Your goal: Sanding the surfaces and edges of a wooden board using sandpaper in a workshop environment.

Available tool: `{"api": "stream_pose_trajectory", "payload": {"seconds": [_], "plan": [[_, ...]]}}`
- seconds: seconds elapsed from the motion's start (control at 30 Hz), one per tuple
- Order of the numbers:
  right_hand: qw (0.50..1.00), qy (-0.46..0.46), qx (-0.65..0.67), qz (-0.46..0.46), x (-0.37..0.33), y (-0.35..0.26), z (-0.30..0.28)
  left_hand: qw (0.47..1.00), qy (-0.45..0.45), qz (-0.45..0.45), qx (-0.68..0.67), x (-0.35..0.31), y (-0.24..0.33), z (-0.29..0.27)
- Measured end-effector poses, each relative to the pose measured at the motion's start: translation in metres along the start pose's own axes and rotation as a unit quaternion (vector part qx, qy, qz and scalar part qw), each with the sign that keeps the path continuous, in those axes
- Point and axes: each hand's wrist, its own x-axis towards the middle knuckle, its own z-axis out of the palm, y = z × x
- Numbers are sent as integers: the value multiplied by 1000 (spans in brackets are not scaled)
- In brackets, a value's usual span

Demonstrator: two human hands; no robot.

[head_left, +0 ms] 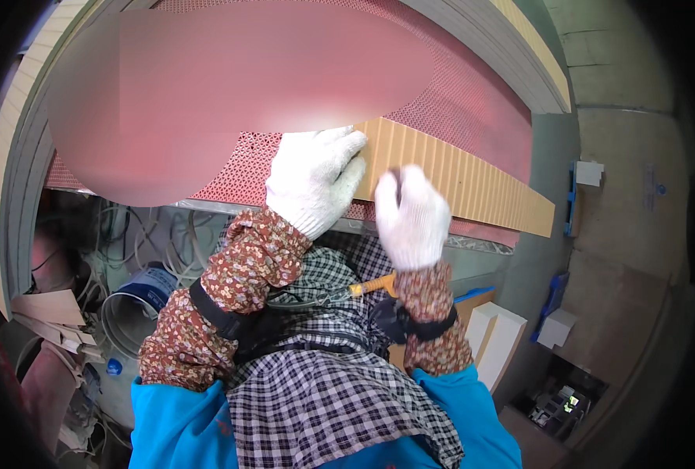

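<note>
A long light-brown board (461,180) with a row of cross grooves lies on a red mesh mat (250,168), its far end reaching right past the mat's edge. My left hand (316,176), in a white knit glove, grips the board's left end with fingers and thumb curled against it. Over the board's near edge is my right hand (414,219), also gloved, with thumb and fingers closed together. A small dark brown bit shows at those fingertips, too little to name. A large blur hides the mat's far left part.
Stacked curved boards (11,195) rise at the left, and more (512,47) at the far right. A blue-and-white bucket (140,301) stands below left among hoses and wood scraps (54,313). A yellow-handled tool (372,286) hangs at my waist. White blocks (494,344) stand at lower right.
</note>
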Motion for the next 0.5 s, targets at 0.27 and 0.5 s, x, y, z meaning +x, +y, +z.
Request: {"api": "stream_pose_trajectory", "payload": {"seconds": [0.27,0.5], "plan": [[998,-40,36,40,-46,-10,-14,998,-1,-47,-52,2,1,0],[998,-6,64,19,-34,-19,-6,999,4,-33,-42,4,-2,0]]}}
